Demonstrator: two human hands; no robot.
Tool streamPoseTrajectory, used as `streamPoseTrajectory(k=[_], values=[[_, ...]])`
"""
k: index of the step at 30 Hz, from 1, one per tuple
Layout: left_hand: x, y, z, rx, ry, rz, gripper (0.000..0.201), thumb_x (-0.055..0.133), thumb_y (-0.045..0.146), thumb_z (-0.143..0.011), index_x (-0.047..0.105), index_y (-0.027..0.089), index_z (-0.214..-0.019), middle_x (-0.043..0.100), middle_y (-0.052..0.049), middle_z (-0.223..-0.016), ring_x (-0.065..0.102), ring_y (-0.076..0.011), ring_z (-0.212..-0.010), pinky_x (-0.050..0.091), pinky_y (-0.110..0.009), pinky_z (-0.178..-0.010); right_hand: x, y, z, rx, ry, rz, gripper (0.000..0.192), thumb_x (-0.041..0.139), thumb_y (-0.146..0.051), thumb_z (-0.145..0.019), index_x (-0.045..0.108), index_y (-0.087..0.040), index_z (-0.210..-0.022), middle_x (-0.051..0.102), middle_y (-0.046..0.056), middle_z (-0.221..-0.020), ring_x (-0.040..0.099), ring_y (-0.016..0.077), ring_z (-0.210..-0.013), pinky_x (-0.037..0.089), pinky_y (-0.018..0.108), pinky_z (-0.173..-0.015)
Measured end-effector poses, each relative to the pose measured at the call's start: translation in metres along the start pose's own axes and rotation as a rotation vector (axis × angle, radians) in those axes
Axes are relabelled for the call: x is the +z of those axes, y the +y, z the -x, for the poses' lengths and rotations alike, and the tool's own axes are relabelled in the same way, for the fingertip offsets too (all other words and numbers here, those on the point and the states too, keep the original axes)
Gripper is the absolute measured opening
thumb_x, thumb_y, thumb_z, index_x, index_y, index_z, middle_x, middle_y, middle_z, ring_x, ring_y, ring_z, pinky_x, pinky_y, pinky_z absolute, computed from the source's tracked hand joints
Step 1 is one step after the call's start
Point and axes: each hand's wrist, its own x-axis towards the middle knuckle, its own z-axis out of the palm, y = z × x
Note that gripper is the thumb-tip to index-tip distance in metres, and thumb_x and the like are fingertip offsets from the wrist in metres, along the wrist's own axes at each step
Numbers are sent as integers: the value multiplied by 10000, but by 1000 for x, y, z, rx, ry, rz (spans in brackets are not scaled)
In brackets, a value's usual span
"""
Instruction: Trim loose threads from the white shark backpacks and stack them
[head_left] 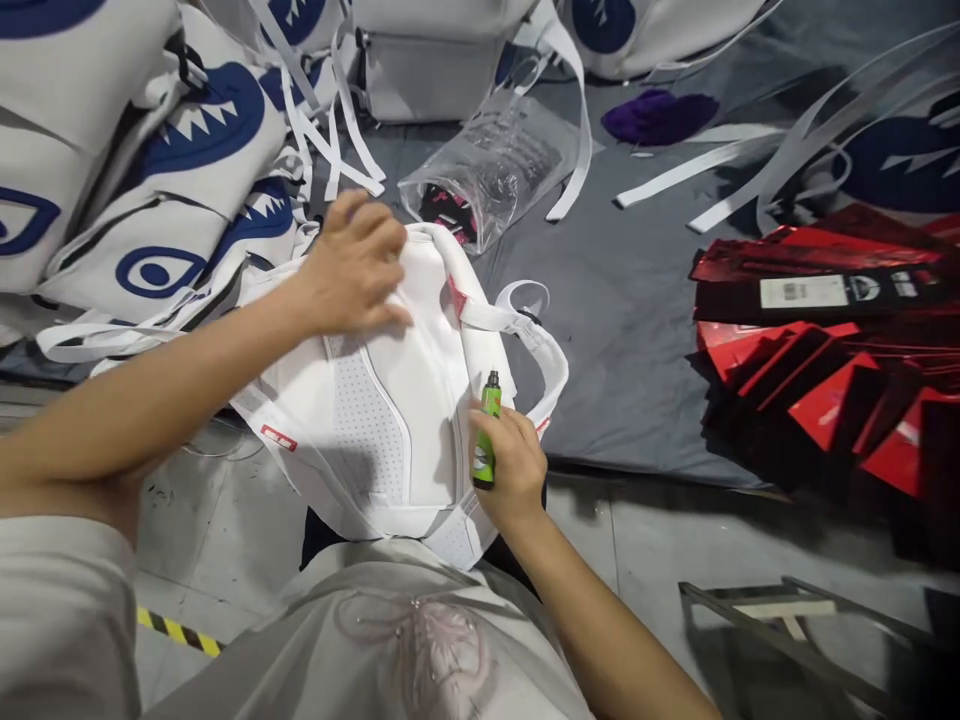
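A white backpack [390, 400] lies back-side up in front of me, its padded mesh panel and shoulder straps [525, 330] showing. My left hand [356, 265] rests flat on the upper part of the backpack, fingers spread over it. My right hand [510, 465] is closed around a small green lighter [486, 430], held upright just right of the backpack's lower edge, near a strap.
A pile of white backpacks with blue eye-and-teeth prints [150, 170] fills the left. A clear plastic bag [487, 165] lies beyond the backpack on grey cloth [630, 330]. Red and black packaging cards [832, 340] are stacked at right. Loose white straps [720, 165] trail behind.
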Motion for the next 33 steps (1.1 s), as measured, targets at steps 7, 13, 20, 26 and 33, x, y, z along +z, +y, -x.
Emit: streamPoseTrajectory(k=[7,13,20,26,33], values=[[15,89,17,-12,-65,103,405,599,600,-883,632,225,-1032,638,-37,-1093,516,-250,-1139,187,-563,-1232,-15,-16,-35,684,5,-526,258,632,-378,-955,641,-217,-1156,729,20,-804,707,163,-603,545,272,-538],[31,96,33,-5,142,89,185,623,422,-919,624,237,-928,641,7,-1029,523,-227,-1147,164,-549,-1247,-13,-22,-51,847,22,-495,291,797,-404,-791,636,-202,-927,676,-18,-723,625,125,-553,477,235,-496],[38,104,36,-8,249,79,135,653,361,-899,632,228,-915,614,16,-992,533,-216,-1156,191,-514,-1246,1,-31,-58,764,-29,-399,196,713,-372,-853,665,-189,-904,635,-21,-677,567,108,-518,450,239,-483],[43,102,35,-9,236,74,123,625,348,-914,639,226,-926,615,5,-1011,533,-217,-1168,231,-532,-1236,5,-27,-59,759,-30,-391,199,719,-374,-854,652,-186,-858,618,-34,-613,549,103,-470,448,237,-454],[46,103,36,-12,251,76,103,612,324,-917,639,225,-916,613,5,-996,530,-212,-1172,201,-526,-1251,5,-28,-58,730,-35,-389,167,707,-349,-875,657,-190,-890,621,-35,-623,561,101,-480,459,234,-464]])
